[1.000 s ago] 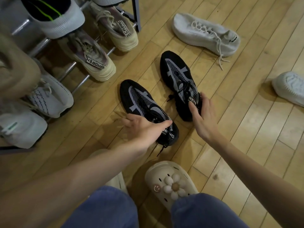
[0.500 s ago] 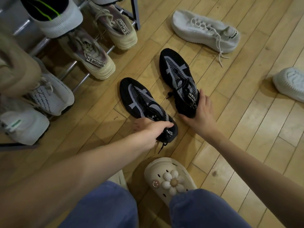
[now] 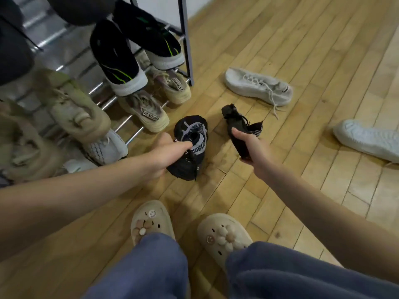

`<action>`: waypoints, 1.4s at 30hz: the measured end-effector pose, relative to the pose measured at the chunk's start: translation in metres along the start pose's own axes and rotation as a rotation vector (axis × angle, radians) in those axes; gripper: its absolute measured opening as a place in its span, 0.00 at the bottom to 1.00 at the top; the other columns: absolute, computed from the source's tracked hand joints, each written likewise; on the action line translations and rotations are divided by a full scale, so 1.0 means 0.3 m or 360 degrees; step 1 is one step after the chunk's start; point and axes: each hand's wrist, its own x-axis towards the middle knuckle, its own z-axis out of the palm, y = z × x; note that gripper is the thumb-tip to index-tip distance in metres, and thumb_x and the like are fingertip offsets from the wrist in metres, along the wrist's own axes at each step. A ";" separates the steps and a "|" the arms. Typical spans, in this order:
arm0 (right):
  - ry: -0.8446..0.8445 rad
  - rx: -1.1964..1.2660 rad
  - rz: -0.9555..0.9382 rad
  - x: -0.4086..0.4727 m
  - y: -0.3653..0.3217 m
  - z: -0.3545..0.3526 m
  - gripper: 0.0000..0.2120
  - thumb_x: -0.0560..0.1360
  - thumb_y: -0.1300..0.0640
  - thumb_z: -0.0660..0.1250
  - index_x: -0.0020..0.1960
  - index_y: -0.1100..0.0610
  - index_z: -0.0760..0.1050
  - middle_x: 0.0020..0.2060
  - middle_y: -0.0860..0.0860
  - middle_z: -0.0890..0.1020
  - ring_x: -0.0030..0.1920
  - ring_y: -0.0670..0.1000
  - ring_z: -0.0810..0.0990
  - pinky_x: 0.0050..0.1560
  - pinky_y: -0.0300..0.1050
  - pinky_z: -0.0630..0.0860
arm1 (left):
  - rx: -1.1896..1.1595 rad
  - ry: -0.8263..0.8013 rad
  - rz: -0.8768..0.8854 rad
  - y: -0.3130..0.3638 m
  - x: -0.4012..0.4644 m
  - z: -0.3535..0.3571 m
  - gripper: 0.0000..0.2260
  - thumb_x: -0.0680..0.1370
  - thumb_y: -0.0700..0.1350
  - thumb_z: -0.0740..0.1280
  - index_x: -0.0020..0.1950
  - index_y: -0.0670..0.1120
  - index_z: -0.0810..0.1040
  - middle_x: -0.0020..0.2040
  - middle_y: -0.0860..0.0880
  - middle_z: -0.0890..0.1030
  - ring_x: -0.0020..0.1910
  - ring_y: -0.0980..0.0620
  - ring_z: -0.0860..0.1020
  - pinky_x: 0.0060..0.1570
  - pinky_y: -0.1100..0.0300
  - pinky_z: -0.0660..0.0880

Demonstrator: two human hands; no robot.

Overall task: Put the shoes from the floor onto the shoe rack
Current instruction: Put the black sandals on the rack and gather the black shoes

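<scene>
My left hand (image 3: 167, 153) grips a black shoe with grey markings (image 3: 191, 145) by its opening, toe pointing away and lifted off the floor. My right hand (image 3: 252, 147) holds the matching black shoe (image 3: 237, 124) by its heel, sole side turned toward me, laces dangling. The metal shoe rack (image 3: 185, 39) stands at the upper left with several shoes on its rails. A white sneaker (image 3: 257, 85) lies on the floor beyond my right hand. Another white sneaker (image 3: 367, 141) lies at the far right.
On the rack sit black sneakers with green stripes (image 3: 121, 59), beige sneakers (image 3: 149, 111) and tan shoes (image 3: 73, 108). My feet in cream clogs with flower charms (image 3: 222, 234) stand on the wooden floor (image 3: 302, 39) below the hands.
Both hands have closed on the black shoes and raised them off the floor. The view has tilted up, showing more of the rack and both clogs.
</scene>
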 end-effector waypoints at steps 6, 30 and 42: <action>0.0010 0.0063 -0.0257 -0.178 -0.165 0.005 0.22 0.71 0.44 0.71 0.60 0.53 0.73 0.53 0.48 0.79 0.53 0.49 0.76 0.56 0.45 0.70 | -0.0059 0.0143 0.0413 0.107 -0.249 -0.158 0.08 0.74 0.42 0.68 0.48 0.48 0.70 0.40 0.55 0.73 0.37 0.63 0.70 0.31 0.71 0.69; -0.0160 -0.0262 -0.1584 -0.734 -0.691 0.514 0.36 0.63 0.30 0.67 0.60 0.55 0.73 0.60 0.53 0.72 0.64 0.56 0.69 0.66 0.55 0.70 | -0.1273 0.1404 0.0977 0.290 -0.742 -0.788 0.24 0.76 0.50 0.67 0.66 0.42 0.62 0.53 0.50 0.74 0.49 0.54 0.74 0.40 0.64 0.71; 0.0051 -0.0778 -0.1748 -0.757 -0.928 0.880 0.36 0.70 0.32 0.64 0.58 0.64 0.74 0.59 0.60 0.74 0.65 0.61 0.68 0.65 0.57 0.67 | -0.1327 0.1481 0.0626 0.367 -0.638 -0.972 0.23 0.79 0.50 0.60 0.69 0.38 0.60 0.67 0.41 0.71 0.58 0.46 0.74 0.49 0.57 0.71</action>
